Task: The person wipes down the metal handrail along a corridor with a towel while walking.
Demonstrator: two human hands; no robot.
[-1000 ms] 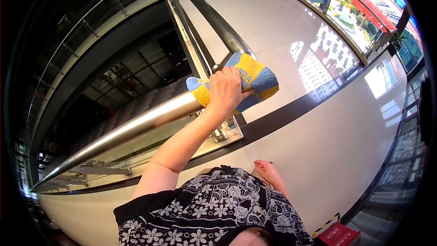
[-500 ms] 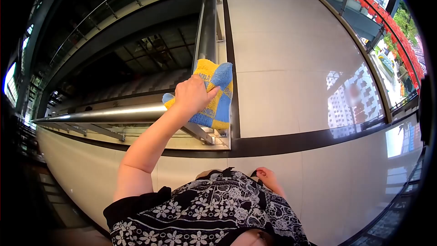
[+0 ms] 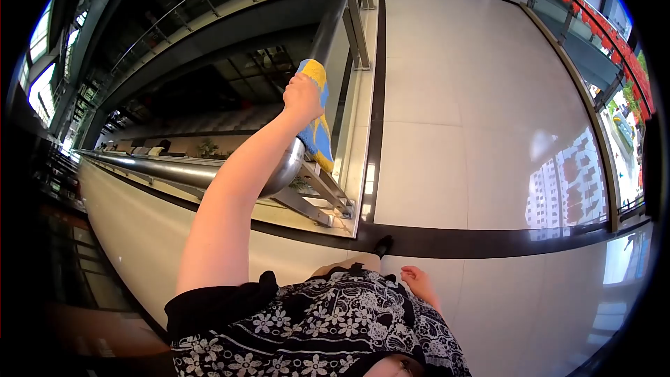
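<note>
Upper middle of the frame: the left hand (image 3: 302, 95) is clenched around a cloth (image 3: 318, 129) draped over the handrail (image 3: 328, 17), hanging lengthwise downward. The right hand (image 3: 419, 283) hangs loosely curled at bottom centre.

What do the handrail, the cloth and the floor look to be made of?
Handrail: probably polished steel, a silvery tube with bright glints. Cloth: soft fabric in yellow and blue, perhaps microfibre, draped over the rail under the left hand. Floor: pale glossy tiles, with joint lines and mirrored buildings.
</note>
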